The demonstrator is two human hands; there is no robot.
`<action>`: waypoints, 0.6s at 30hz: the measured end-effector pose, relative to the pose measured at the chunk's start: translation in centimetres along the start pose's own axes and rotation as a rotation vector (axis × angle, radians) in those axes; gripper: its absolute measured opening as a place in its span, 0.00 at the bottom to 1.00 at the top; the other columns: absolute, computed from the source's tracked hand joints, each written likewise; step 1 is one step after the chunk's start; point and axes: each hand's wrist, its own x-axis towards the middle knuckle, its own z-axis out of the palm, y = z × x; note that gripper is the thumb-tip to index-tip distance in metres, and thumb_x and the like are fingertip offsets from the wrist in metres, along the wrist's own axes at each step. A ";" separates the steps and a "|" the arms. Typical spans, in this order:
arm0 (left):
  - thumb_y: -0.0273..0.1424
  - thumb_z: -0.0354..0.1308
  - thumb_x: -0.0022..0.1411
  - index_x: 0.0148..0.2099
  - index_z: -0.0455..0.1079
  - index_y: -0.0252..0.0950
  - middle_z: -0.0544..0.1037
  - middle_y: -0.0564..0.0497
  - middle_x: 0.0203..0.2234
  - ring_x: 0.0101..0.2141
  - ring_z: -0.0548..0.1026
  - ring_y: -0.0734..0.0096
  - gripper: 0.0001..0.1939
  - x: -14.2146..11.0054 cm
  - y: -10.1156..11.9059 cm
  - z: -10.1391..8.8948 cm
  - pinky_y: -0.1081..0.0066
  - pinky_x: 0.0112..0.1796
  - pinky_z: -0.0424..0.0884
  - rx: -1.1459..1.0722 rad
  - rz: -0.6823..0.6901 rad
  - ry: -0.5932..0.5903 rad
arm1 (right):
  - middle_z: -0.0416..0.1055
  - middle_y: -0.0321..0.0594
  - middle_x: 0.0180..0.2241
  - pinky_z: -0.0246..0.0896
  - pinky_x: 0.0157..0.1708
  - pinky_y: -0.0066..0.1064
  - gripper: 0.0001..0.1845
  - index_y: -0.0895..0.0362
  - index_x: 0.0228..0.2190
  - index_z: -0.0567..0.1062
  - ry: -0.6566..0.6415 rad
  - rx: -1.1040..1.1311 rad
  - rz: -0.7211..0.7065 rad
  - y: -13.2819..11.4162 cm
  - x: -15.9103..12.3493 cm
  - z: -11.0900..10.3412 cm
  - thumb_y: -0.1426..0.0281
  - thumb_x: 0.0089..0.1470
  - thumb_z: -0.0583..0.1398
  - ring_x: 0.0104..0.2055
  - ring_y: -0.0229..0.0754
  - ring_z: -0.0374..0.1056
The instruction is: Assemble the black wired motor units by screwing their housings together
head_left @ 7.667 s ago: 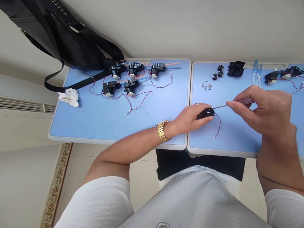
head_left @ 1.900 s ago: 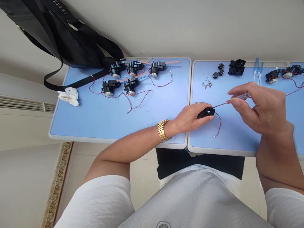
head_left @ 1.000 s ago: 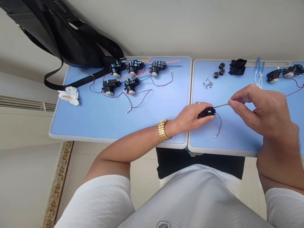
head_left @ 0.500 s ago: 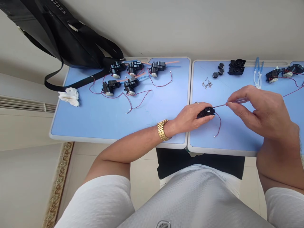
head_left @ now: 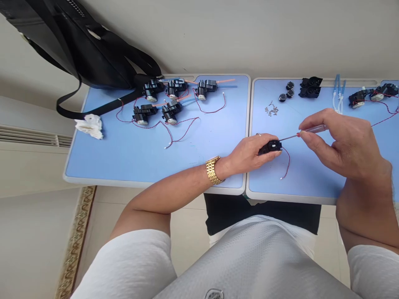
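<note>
Left hand: the grip is clenched; a small black plastic housing (head_left: 270, 147) is held between the fingers and thumb of the left hand (head_left: 246, 151), above the worktop.
Right hand: the grip is closed; a slim screwdriver with a red collar and clear handle (head_left: 312, 130) is pinched by the fingertips of the right hand (head_left: 346, 145).
Screwdriver tip: the thin steel shaft is pointed at the near end of the housing. The tip is held at or just beside it, but whether it is seated cannot be told.
Change: the red collar is now shown clear of the right fingertips, where it was covered half a second ago. The housing is held in the same place.
Wire: a thin red lead wire (head_left: 287, 164) is left trailing from the housing onto the pale blue worktop (head_left: 299, 187).
Loose parts: a small heap of tiny steel screws (head_left: 272, 110), round black caps (head_left: 286, 92) and black moulded housings (head_left: 310, 88) are laid out further off, with clear-and-blue tubing (head_left: 339, 93) beside them.
Far side: black motor units with red wires (head_left: 174, 97) are spread across the neighbouring blue worktop (head_left: 156, 166). A black bag (head_left: 90, 54) is propped against its corner.
</note>
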 end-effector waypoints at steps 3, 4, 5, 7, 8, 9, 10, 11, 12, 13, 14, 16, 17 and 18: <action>0.52 0.55 0.80 0.62 0.75 0.38 0.86 0.45 0.49 0.44 0.83 0.62 0.25 0.0 0.0 0.0 0.64 0.48 0.76 0.001 0.009 -0.002 | 0.84 0.32 0.35 0.66 0.33 0.38 0.06 0.47 0.41 0.76 0.010 -0.015 0.025 -0.3 0.1 0.0 0.65 0.75 0.61 0.33 0.44 0.80; 0.52 0.55 0.80 0.62 0.75 0.38 0.86 0.45 0.50 0.44 0.83 0.62 0.25 0.0 0.0 0.0 0.64 0.48 0.76 0.002 0.008 -0.005 | 0.83 0.31 0.32 0.64 0.31 0.38 0.08 0.47 0.39 0.76 0.036 -0.024 0.020 -0.4 0.1 0.1 0.63 0.74 0.62 0.30 0.43 0.78; 0.52 0.56 0.80 0.62 0.75 0.38 0.86 0.45 0.50 0.45 0.83 0.62 0.25 0.0 -0.1 0.0 0.64 0.48 0.76 0.005 0.004 -0.010 | 0.82 0.31 0.29 0.62 0.29 0.38 0.10 0.48 0.37 0.76 0.057 -0.036 0.021 -0.3 0.1 0.2 0.61 0.74 0.63 0.28 0.43 0.76; 0.53 0.56 0.80 0.62 0.75 0.39 0.86 0.45 0.50 0.45 0.83 0.61 0.25 0.0 -0.1 0.0 0.64 0.48 0.77 0.010 -0.011 -0.023 | 0.78 0.31 0.24 0.57 0.25 0.38 0.16 0.48 0.32 0.75 0.083 -0.069 0.057 -0.2 0.1 0.5 0.56 0.72 0.64 0.24 0.42 0.72; 0.53 0.55 0.80 0.63 0.75 0.39 0.86 0.45 0.50 0.46 0.84 0.61 0.25 0.0 -0.1 0.0 0.63 0.48 0.77 0.012 -0.018 -0.029 | 0.76 0.31 0.22 0.55 0.25 0.38 0.19 0.48 0.30 0.74 0.088 -0.085 0.087 -0.2 0.1 0.6 0.53 0.71 0.65 0.22 0.41 0.69; 0.53 0.55 0.80 0.63 0.75 0.40 0.86 0.45 0.50 0.46 0.84 0.61 0.25 0.0 0.0 0.0 0.63 0.48 0.77 0.012 -0.025 -0.033 | 0.74 0.31 0.21 0.54 0.24 0.39 0.22 0.48 0.28 0.73 0.086 -0.098 0.120 -0.1 0.1 0.6 0.51 0.71 0.64 0.22 0.41 0.68; 0.53 0.55 0.80 0.63 0.75 0.40 0.86 0.45 0.51 0.46 0.84 0.61 0.25 0.0 0.0 0.0 0.63 0.49 0.77 0.011 -0.029 -0.034 | 0.73 0.32 0.20 0.54 0.24 0.39 0.24 0.48 0.27 0.73 0.082 -0.107 0.148 -0.1 0.0 0.7 0.49 0.70 0.64 0.21 0.41 0.66; 0.53 0.55 0.80 0.63 0.75 0.40 0.86 0.45 0.51 0.46 0.84 0.61 0.25 0.0 0.0 0.0 0.63 0.49 0.77 0.008 -0.032 -0.033 | 0.71 0.32 0.19 0.53 0.24 0.39 0.25 0.49 0.26 0.72 0.097 -0.109 0.152 0.0 0.0 0.6 0.48 0.70 0.64 0.21 0.41 0.65; 0.52 0.56 0.80 0.63 0.75 0.40 0.86 0.45 0.51 0.46 0.84 0.61 0.25 0.0 0.0 0.0 0.63 0.49 0.77 0.004 -0.035 -0.032 | 0.71 0.32 0.19 0.53 0.24 0.38 0.25 0.49 0.26 0.73 0.105 -0.104 0.142 0.0 0.0 0.6 0.48 0.70 0.64 0.21 0.41 0.65; 0.52 0.56 0.79 0.63 0.75 0.40 0.86 0.45 0.51 0.46 0.84 0.61 0.25 0.0 0.1 -0.1 0.63 0.49 0.77 0.000 -0.037 -0.031 | 0.73 0.32 0.21 0.54 0.25 0.38 0.22 0.49 0.28 0.74 0.105 -0.092 0.125 0.0 0.0 0.5 0.50 0.71 0.64 0.22 0.41 0.67; 0.52 0.56 0.79 0.62 0.75 0.40 0.86 0.45 0.50 0.46 0.83 0.61 0.25 0.0 0.1 -0.1 0.63 0.49 0.77 -0.004 -0.039 -0.030 | 0.77 0.33 0.23 0.56 0.26 0.39 0.19 0.48 0.32 0.77 0.091 -0.074 0.109 -0.1 0.1 0.3 0.52 0.72 0.63 0.23 0.42 0.70; 0.52 0.56 0.79 0.62 0.75 0.40 0.86 0.45 0.50 0.45 0.83 0.61 0.25 0.0 0.2 -0.1 0.64 0.49 0.77 -0.011 -0.041 -0.030 | 0.83 0.35 0.33 0.63 0.31 0.39 0.12 0.47 0.41 0.80 0.025 -0.034 0.102 -0.2 0.1 0.1 0.57 0.75 0.59 0.30 0.45 0.77; 0.52 0.56 0.79 0.62 0.75 0.40 0.86 0.45 0.50 0.45 0.83 0.61 0.24 0.0 0.2 -0.1 0.64 0.49 0.77 -0.012 -0.040 -0.030 | 0.85 0.36 0.38 0.66 0.33 0.40 0.10 0.46 0.45 0.80 0.001 -0.012 0.098 -0.2 0.1 0.0 0.59 0.76 0.58 0.33 0.46 0.80; 0.52 0.56 0.79 0.62 0.75 0.39 0.86 0.45 0.50 0.46 0.83 0.61 0.24 0.0 0.2 -0.1 0.64 0.49 0.76 -0.013 -0.038 -0.029 | 0.86 0.37 0.41 0.68 0.35 0.41 0.10 0.46 0.47 0.80 -0.011 0.006 0.094 -0.3 0.2 -0.1 0.60 0.76 0.58 0.36 0.47 0.81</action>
